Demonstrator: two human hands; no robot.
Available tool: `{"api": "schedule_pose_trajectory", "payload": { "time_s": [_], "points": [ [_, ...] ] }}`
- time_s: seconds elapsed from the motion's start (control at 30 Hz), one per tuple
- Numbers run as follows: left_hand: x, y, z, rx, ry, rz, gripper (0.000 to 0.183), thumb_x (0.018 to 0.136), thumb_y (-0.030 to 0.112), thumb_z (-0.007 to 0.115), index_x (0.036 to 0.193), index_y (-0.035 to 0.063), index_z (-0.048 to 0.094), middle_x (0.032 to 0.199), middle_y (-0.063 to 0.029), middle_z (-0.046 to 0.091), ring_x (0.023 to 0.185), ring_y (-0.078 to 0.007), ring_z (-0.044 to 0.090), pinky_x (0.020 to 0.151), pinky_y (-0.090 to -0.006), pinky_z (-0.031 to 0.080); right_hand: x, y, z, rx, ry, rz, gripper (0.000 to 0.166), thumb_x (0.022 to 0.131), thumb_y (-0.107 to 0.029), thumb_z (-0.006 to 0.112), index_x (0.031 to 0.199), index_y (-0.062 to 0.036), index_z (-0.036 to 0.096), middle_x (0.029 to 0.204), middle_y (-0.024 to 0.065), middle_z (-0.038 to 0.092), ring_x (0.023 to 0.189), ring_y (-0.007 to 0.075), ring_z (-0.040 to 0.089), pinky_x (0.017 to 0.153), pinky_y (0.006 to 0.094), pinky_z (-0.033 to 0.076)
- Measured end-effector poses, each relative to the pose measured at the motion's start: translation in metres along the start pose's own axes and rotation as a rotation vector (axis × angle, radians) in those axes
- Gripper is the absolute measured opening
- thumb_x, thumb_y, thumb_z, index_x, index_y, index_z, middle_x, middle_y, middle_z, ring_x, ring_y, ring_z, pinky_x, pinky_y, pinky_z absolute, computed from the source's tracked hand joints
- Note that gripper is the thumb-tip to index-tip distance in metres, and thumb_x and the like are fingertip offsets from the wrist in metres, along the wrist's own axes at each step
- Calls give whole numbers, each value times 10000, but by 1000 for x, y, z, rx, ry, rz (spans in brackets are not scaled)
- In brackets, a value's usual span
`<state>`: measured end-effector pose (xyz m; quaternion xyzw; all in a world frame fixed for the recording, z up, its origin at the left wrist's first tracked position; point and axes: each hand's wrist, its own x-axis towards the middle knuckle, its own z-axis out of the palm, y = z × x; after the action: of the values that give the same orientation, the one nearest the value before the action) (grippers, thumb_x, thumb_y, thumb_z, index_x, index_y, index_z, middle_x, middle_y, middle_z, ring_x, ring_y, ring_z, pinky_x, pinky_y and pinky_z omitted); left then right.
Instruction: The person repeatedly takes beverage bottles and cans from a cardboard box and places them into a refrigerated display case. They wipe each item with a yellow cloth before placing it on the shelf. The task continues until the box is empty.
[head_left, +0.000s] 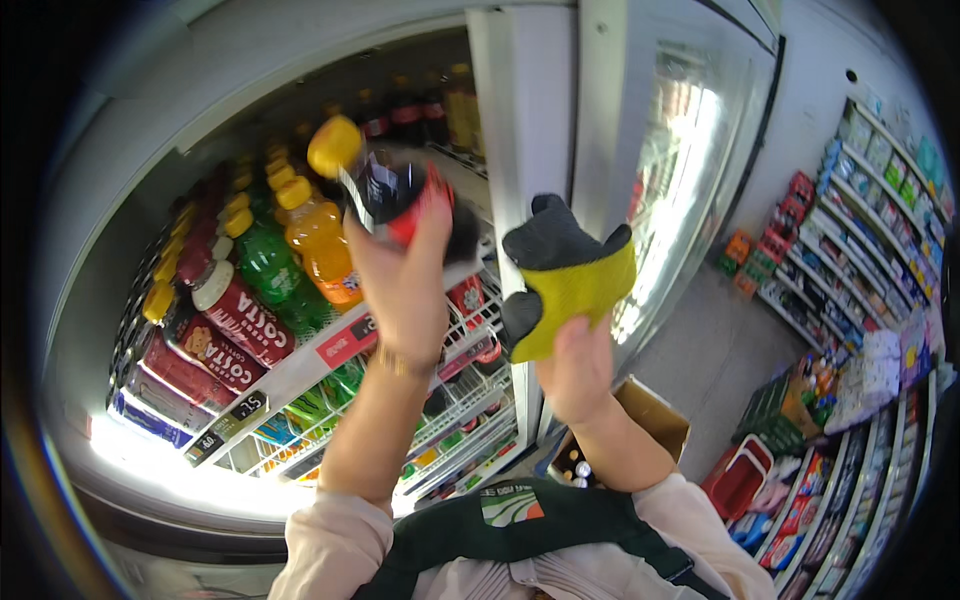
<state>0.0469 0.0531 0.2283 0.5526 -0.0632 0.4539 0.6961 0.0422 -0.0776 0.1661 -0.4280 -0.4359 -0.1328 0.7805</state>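
My left hand (401, 292) is wrapped around a plastic bottle of dark cola (394, 184) with a yellow cap and a red label. The bottle is tilted, blurred by motion, and held in front of the top shelf of an open drinks fridge. In my right hand (577, 375) is a yellow and black work glove (577, 289), pinched near its yellow end with the black fingers upward. Behind the bottle stand an orange soda bottle (319, 244) and a green soda bottle (266, 259). Several Costa coffee bottles (244, 315) line the shelf's front.
Wire shelves (472, 390) with more drinks lie below. A white door frame (525, 112) borders the fridge on the right, beside a lit glass door (675, 165). An open cardboard box (652, 412) sits by my right forearm. Farther right are a red basket (739, 476) and stocked store shelves (847, 232).
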Motion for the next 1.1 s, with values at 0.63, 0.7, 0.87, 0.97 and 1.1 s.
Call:
{"api": "schedule_pose_trajectory", "payload": {
  "time_s": [0.63,0.7,0.87,0.97,1.1],
  "points": [
    [-287,-213,-37,-131,-1417,-975,818,666,88,740,1320,-1,257,1234,-129,435,1165,-206,431,987,-323,328,-299,3,-123,-750,631,699,715,634,-222,770,1194,13,391,1075,183,502,1011,315,524,869,375,416],
    [-317,-253,-29,-91,-1509,-934,808,659,95,734,1317,12,272,1221,-128,442,1173,-216,423,977,-320,333,-311,-2,-151,-919,569,904,677,639,-197,758,1183,-4,402,1076,187,507,983,355,535,831,383,447],
    [-406,-363,10,2,-1698,-482,762,567,108,722,1249,28,391,1251,-146,434,1223,-357,334,1003,-414,299,-357,13,-232,-1258,409,1146,536,672,-106,698,1131,-16,438,1095,189,505,893,384,554,723,409,490],
    [-463,-429,22,138,-1665,-480,768,544,5,698,1247,33,389,1269,-150,421,1221,-355,334,1017,-398,294,-400,48,-285,-1422,386,1303,495,673,-59,667,1104,-7,430,1101,197,500,856,396,561,701,429,494],
    [-524,-505,56,422,-1478,-573,730,589,-96,601,1266,44,364,1273,-174,357,1164,-355,383,984,-374,338,-453,123,-367,-1582,462,1224,465,678,-46,656,1072,3,413,1094,213,496,822,404,569,685,436,498]
  ]
}}
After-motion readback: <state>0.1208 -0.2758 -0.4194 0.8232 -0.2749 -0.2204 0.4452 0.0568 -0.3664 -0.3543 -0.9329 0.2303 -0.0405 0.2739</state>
